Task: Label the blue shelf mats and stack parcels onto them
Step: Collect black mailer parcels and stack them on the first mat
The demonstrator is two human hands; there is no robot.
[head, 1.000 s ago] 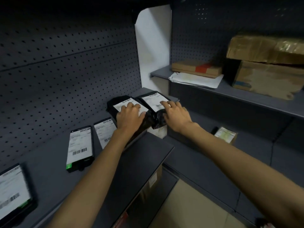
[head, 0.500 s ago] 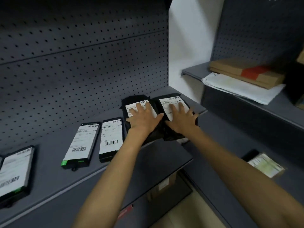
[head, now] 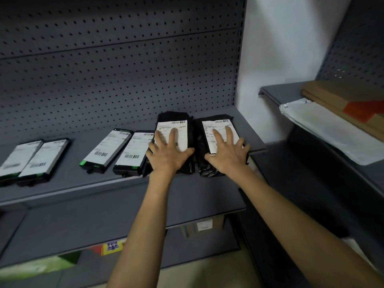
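Note:
Two black plastic parcels with white shipping labels lie side by side at the right end of the grey-blue shelf (head: 87,183). My left hand (head: 168,154) lies flat, fingers spread, on the left black parcel (head: 173,123). On the right black parcel (head: 218,123) my right hand (head: 227,156) presses flat the same way. Neither hand grips anything. Left of them two slim black boxed parcels (head: 108,150) with labels and green tabs lie in a pair. Another pair of boxed parcels (head: 35,161) lies at the far left.
A perforated metal back panel (head: 116,75) rises behind the shelf. A lower shelf (head: 104,225) juts out below my arms, with boxes under it. At the right, another shelf (head: 276,92) holds a white mailer (head: 328,125) and a brown carton (head: 349,98).
The view has swung left and closer, so more labelled parcels show. Both hands have slid up flat on the two black parcels, which now lie straighter and slightly apart.

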